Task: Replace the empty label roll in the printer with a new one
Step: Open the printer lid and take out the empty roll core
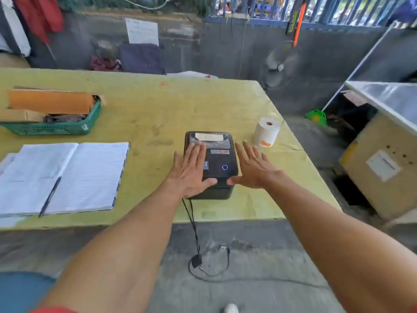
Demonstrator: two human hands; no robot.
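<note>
The left hand (191,169) lies flat and wide open on the printer (216,163) lid. The right hand (252,168), also spread, holds nothing and touches its right side, near the roll (266,132)

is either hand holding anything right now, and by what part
Nothing is held. The left hand lies flat and open on the printer lid; the right hand is open at its right side. The new roll stands untouched.

Your left hand (190,170) hides printer (216,161) lid's left side | wall note (142,30) too blurred to read
</note>
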